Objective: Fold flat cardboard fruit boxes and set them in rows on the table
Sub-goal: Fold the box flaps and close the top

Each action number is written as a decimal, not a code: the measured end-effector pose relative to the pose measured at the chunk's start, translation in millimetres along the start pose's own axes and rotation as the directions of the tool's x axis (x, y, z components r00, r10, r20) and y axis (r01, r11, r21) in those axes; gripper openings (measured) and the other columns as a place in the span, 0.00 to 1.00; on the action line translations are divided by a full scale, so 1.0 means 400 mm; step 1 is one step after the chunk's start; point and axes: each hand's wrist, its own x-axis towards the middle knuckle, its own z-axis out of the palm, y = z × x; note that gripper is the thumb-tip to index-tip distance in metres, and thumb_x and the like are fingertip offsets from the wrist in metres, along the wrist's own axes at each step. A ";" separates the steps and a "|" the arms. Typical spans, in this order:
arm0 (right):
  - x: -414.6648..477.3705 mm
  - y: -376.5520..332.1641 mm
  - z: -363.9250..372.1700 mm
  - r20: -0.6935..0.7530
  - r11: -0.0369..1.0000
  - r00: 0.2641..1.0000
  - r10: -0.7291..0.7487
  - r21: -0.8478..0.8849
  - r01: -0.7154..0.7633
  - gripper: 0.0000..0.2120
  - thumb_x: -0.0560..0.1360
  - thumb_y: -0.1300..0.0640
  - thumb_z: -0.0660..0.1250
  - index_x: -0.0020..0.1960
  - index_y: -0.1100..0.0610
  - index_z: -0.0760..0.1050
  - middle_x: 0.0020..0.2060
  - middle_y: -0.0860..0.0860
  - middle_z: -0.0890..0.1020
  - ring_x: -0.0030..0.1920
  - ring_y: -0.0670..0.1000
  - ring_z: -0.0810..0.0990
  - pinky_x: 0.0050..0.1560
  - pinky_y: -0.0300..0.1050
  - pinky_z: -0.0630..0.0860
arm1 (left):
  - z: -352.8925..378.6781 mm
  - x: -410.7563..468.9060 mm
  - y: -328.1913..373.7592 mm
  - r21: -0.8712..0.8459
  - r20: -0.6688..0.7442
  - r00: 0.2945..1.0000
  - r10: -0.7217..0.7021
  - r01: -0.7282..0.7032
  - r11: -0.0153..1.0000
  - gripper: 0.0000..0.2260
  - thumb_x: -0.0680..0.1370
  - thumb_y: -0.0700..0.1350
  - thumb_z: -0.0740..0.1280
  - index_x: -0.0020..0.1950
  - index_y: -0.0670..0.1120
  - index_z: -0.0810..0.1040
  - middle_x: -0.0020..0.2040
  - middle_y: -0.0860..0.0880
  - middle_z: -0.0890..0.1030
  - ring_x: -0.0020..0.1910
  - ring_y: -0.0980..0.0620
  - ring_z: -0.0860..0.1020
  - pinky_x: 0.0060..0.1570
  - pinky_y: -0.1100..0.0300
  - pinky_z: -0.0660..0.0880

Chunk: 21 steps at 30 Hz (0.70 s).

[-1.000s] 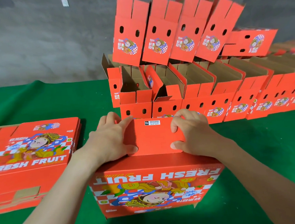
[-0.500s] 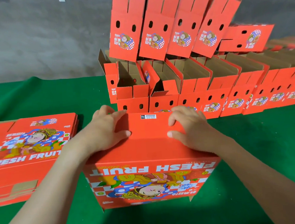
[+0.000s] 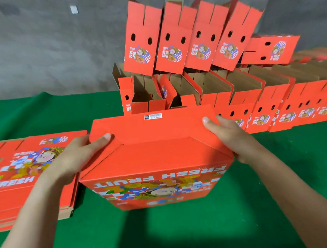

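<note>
Two bare hands hold one red fruit box [image 3: 155, 157] by its short ends, near the middle of the green worktop [image 3: 167, 237]. Whether its lower edge touches the cloth cannot be told. The left grip [image 3: 71, 158] clasps the box's left end: the thumb lies on the slanted side flap and the fingers are hidden behind it. The right grip [image 3: 232, 136] clasps the right end the same way, thumb on the upper flap and fingers out of sight round the back. The box's near face carries the "FRESH FRUIT" print upside down to the camera, and its uppermost panels are folded inward. The far flap stands up a little, with a small barcode label [image 3: 152, 116] at its edge.

Just left of the box, partly under the left forearm, lies a stack of flat boxes [image 3: 25, 164] (print side up, cartoon figure showing). Behind the held box a row of folded boxes [image 3: 254, 89] runs to the right along the worktop, open tops showing brown insides and flaps hanging forward. A second tier of boxes [image 3: 172, 45] sits on that row — four lean to the right, a fifth lies on its side at the right end. A grey wall [image 3: 35, 46] stands behind.
</note>
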 end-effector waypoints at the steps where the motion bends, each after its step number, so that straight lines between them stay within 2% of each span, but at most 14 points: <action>1: -0.006 -0.024 0.003 -0.028 0.995 0.996 -0.090 -0.038 0.088 0.10 0.80 0.51 0.61 0.58 0.49 0.77 0.54 0.46 0.82 0.56 0.49 0.80 0.64 0.55 0.72 | -0.007 0.002 0.001 -0.022 -0.031 0.999 0.039 -0.039 0.999 0.21 0.66 0.61 0.67 0.48 0.46 0.79 0.42 0.51 0.85 0.38 0.52 0.83 0.41 0.57 0.77; 3: -0.023 -0.070 0.009 -0.068 0.965 0.968 -0.243 -0.123 0.233 0.13 0.80 0.53 0.62 0.64 0.49 0.74 0.51 0.45 0.82 0.53 0.48 0.80 0.60 0.51 0.74 | -0.015 0.003 -0.001 -0.078 -0.111 0.990 0.091 -0.100 0.992 0.23 0.64 0.65 0.65 0.48 0.49 0.78 0.42 0.56 0.84 0.38 0.60 0.82 0.40 0.60 0.77; 4: -0.035 -0.089 0.012 -0.088 0.944 0.948 -0.305 -0.157 0.290 0.17 0.79 0.53 0.63 0.68 0.48 0.71 0.51 0.43 0.82 0.52 0.45 0.80 0.58 0.47 0.74 | -0.017 0.006 -0.005 -0.114 -0.135 0.986 0.094 -0.110 0.987 0.27 0.64 0.68 0.64 0.50 0.49 0.77 0.44 0.56 0.84 0.41 0.61 0.82 0.42 0.62 0.77; 6: -0.066 -0.121 0.021 -0.136 0.907 0.911 -0.390 -0.228 0.354 0.27 0.75 0.48 0.64 0.73 0.46 0.65 0.55 0.40 0.81 0.55 0.40 0.78 0.59 0.38 0.72 | -0.010 0.019 -0.016 -0.257 -0.121 0.991 0.054 -0.084 0.963 0.36 0.65 0.75 0.59 0.54 0.47 0.78 0.49 0.51 0.84 0.49 0.55 0.82 0.51 0.57 0.76; 7: -0.080 -0.133 0.028 -0.163 0.894 0.895 -0.415 -0.257 0.368 0.30 0.73 0.46 0.63 0.74 0.44 0.63 0.59 0.40 0.79 0.60 0.40 0.76 0.63 0.39 0.70 | -0.001 0.023 -0.021 -0.379 -0.109 0.994 0.024 -0.064 0.923 0.36 0.66 0.76 0.56 0.52 0.46 0.80 0.48 0.49 0.85 0.48 0.54 0.83 0.50 0.57 0.76; 9: -0.107 -0.149 0.050 -0.209 0.850 0.840 -0.501 -0.300 0.433 0.33 0.70 0.47 0.64 0.74 0.42 0.59 0.68 0.43 0.72 0.68 0.43 0.70 0.70 0.48 0.66 | 0.016 0.031 -0.030 -0.596 -0.106 0.993 -0.044 -0.028 0.802 0.34 0.70 0.73 0.53 0.50 0.45 0.81 0.46 0.47 0.85 0.47 0.54 0.83 0.49 0.59 0.77; 10: -0.119 -0.155 0.063 -0.220 0.800 0.784 -0.580 -0.334 0.498 0.33 0.70 0.48 0.66 0.73 0.43 0.58 0.71 0.44 0.69 0.71 0.43 0.67 0.72 0.49 0.64 | 0.027 0.035 -0.034 -0.658 -0.090 0.995 -0.046 -0.025 0.752 0.34 0.71 0.72 0.53 0.54 0.45 0.80 0.50 0.46 0.84 0.51 0.53 0.82 0.56 0.57 0.75; 12: -0.129 -0.158 0.080 -0.208 0.659 0.644 -0.737 -0.432 0.615 0.33 0.70 0.49 0.67 0.72 0.48 0.59 0.72 0.47 0.66 0.73 0.45 0.63 0.73 0.50 0.61 | 0.040 0.041 -0.040 -0.683 -0.090 0.996 -0.021 -0.046 0.729 0.36 0.69 0.72 0.54 0.63 0.46 0.76 0.59 0.45 0.81 0.61 0.49 0.77 0.68 0.48 0.65; 14: -0.127 -0.155 0.085 -0.165 0.525 0.521 -0.837 -0.506 0.684 0.32 0.70 0.49 0.67 0.72 0.52 0.62 0.72 0.53 0.66 0.74 0.51 0.63 0.72 0.52 0.61 | 0.047 0.046 -0.039 -0.655 -0.132 0.990 -0.049 -0.049 0.754 0.34 0.72 0.71 0.52 0.65 0.49 0.75 0.62 0.48 0.79 0.65 0.48 0.73 0.70 0.46 0.59; 16: -0.120 -0.145 0.088 -0.118 0.428 0.437 -0.892 -0.532 0.731 0.33 0.70 0.51 0.69 0.72 0.54 0.65 0.72 0.58 0.66 0.74 0.56 0.63 0.71 0.58 0.63 | 0.059 0.046 -0.025 -0.685 -0.100 0.992 -0.076 -0.013 0.729 0.28 0.75 0.69 0.51 0.63 0.55 0.75 0.62 0.51 0.79 0.64 0.51 0.72 0.66 0.47 0.61; 18: -0.110 -0.136 0.095 -0.078 0.353 0.374 -0.924 -0.547 0.759 0.31 0.70 0.51 0.70 0.70 0.56 0.65 0.70 0.60 0.67 0.73 0.59 0.64 0.69 0.63 0.65 | 0.075 0.044 -0.003 -0.734 -0.053 0.997 -0.053 -0.003 0.679 0.23 0.74 0.69 0.54 0.59 0.59 0.76 0.59 0.54 0.79 0.60 0.53 0.73 0.60 0.42 0.63; 20: -0.098 -0.126 0.101 -0.043 0.287 0.315 -0.948 -0.545 0.788 0.28 0.72 0.50 0.69 0.69 0.55 0.67 0.70 0.61 0.68 0.72 0.62 0.65 0.67 0.67 0.64 | 0.090 0.054 0.014 -0.797 -0.043 0.998 -0.042 -0.009 0.605 0.15 0.74 0.65 0.60 0.54 0.59 0.77 0.52 0.54 0.80 0.54 0.52 0.74 0.54 0.36 0.69; 21: -0.092 -0.123 0.102 -0.032 0.263 0.292 -0.956 -0.538 0.801 0.25 0.74 0.47 0.67 0.68 0.54 0.68 0.71 0.60 0.68 0.72 0.63 0.65 0.68 0.68 0.62 | 0.096 0.064 0.022 -0.833 -0.044 0.999 -0.030 -0.020 0.553 0.11 0.75 0.61 0.63 0.50 0.57 0.78 0.47 0.52 0.80 0.50 0.51 0.74 0.48 0.35 0.73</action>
